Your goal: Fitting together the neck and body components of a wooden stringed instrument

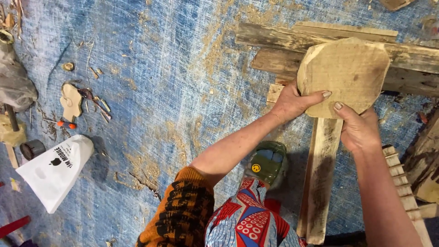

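It was a makeshift woodworking spot on the ground: a blue woven tarp (151, 91) dusted with sawdust, rough weathered planks (320, 41) at two o'clock, and small wood offcuts (71, 101) and shavings at nine o'clock.

- Floor: blue woven tarp (173, 91), sawdust-strewn.
- Weathered planks (283, 39) just above and below the fingers (325, 94).
- White bag (52, 171), small wooden cutout (71, 101) far left of them.
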